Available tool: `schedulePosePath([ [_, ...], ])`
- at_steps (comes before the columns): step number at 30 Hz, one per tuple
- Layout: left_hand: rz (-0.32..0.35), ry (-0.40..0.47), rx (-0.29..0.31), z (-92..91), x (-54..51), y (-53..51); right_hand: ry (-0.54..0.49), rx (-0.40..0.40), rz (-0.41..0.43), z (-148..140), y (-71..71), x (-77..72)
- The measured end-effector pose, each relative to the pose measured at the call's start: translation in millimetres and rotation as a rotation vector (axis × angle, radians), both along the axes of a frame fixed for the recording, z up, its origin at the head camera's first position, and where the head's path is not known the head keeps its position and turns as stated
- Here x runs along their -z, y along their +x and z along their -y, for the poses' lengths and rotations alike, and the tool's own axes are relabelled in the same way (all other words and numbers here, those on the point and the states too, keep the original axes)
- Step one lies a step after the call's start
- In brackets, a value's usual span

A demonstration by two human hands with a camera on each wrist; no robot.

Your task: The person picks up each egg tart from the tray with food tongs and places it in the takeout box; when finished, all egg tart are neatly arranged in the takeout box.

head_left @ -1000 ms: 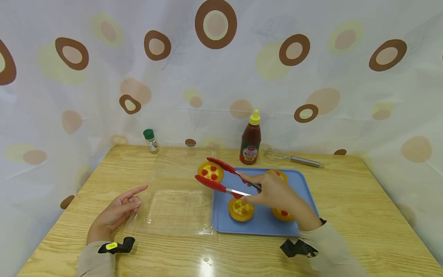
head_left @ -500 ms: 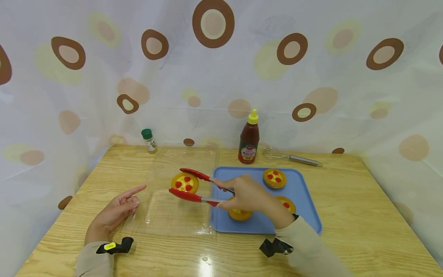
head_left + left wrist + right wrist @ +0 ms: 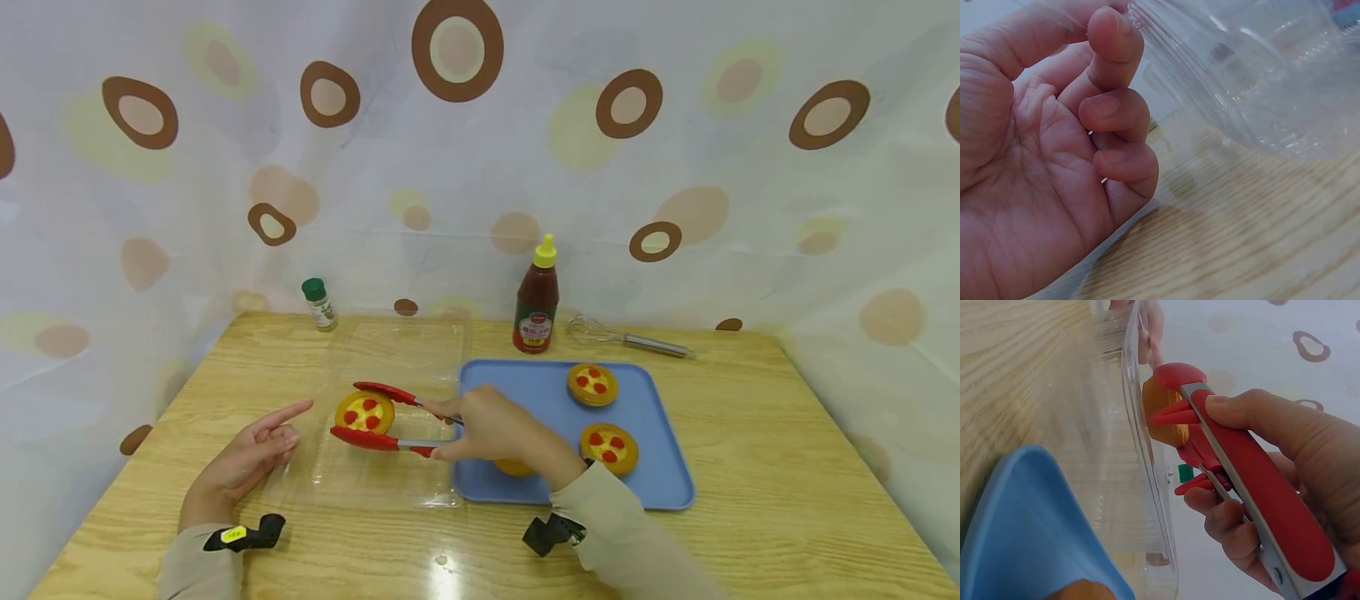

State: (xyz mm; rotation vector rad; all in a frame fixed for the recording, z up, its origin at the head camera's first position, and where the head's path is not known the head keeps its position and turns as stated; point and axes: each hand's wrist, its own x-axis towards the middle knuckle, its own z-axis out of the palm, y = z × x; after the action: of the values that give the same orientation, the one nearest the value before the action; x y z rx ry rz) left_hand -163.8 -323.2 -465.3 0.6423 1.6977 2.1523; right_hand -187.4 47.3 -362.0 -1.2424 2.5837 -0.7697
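Observation:
My right hand [image 3: 491, 429] grips red-and-steel tongs [image 3: 1254, 487]. Between the red tips is a round tart [image 3: 364, 414] with yellow filling and red pieces on top. That tart is over the near half of a hinged clear plastic container [image 3: 375, 483]; whether it touches the bottom I cannot tell. In the right wrist view, the tart [image 3: 1163, 412] shows just past the container's rim. My left hand [image 3: 243, 454] is at the container's left edge, index finger straight towards it, other fingers loosely curled. In the left wrist view, fingertips [image 3: 1113, 106] show close to the plastic.
A blue tray [image 3: 663, 442] on the right bears tarts at the back [image 3: 592, 385], right [image 3: 608, 448] and one partly hidden under my right hand [image 3: 513, 467]. Behind are a sauce bottle [image 3: 536, 304], a whisk [image 3: 652, 344] and a green-capped shaker [image 3: 319, 305].
The right hand has moved left with the tongs and tart, from the tray's left edge to over the container's near half. The left hand has kept its place.

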Motion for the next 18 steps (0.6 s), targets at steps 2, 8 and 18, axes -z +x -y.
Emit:
schedulePosePath([
  [2, 0.003, 0.0, 0.0, 1.8, 0.3, 1.8, 0.021, -0.007, 0.001, 8, -0.5, 0.2],
  [8, 0.009, 0.003, -0.009, 5.0, 0.7, 4.6, 0.079, -0.011, 0.003, 29, -4.8, 3.0],
  [18, 0.017, -0.006, -0.02, 1.2, -0.2, 2.5, 0.105, 0.014, -0.003, 40, -10.2, 13.6],
])
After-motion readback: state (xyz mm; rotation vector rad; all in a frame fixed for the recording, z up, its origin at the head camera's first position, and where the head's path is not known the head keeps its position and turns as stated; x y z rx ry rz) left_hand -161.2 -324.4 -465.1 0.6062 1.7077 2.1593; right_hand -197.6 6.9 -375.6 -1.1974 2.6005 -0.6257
